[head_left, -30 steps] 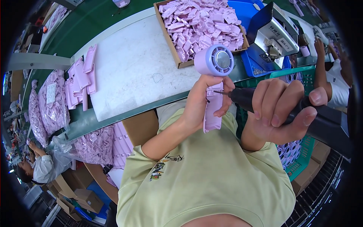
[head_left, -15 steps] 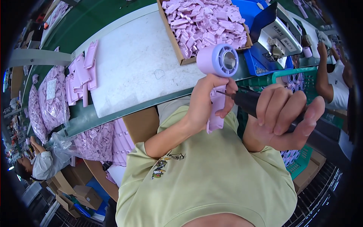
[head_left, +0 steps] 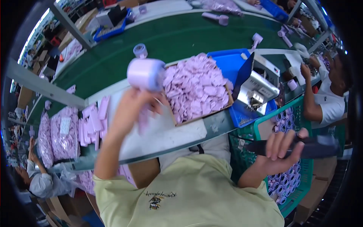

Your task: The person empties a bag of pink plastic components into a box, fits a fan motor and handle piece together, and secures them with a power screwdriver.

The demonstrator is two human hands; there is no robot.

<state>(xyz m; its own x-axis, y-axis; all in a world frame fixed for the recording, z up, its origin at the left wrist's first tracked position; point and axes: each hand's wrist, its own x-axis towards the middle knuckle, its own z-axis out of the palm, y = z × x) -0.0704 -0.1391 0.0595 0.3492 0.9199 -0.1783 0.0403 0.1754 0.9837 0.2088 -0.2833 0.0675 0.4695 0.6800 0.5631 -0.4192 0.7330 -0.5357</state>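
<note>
My left hand (head_left: 138, 104) is raised over the white work mat, its fingers closed on a pink hair dryer housing (head_left: 145, 73) with a round lilac-rimmed head. The head points up and the handle hangs below my fingers; both are smeared by motion. In my right hand (head_left: 281, 149) is a black electric screwdriver (head_left: 314, 146), held level, its thin bit pointing left beside the green basket (head_left: 261, 126). The bit touches nothing that I can make out.
A cardboard box (head_left: 202, 120) heaped with small pink pieces stands ahead. To its right, a metal screw dispenser (head_left: 259, 89) sits in a blue tray (head_left: 238, 117). Pink handle covers (head_left: 90, 125) and bagged parts (head_left: 64, 132) lie left. Across the green belt (head_left: 181, 36) are several dryers; co-workers sit either side.
My left hand has carried the dryer housing forward and left, away from the screwdriver bit. My right hand has drawn the screwdriver to the right. The view has shifted to show more belt.
</note>
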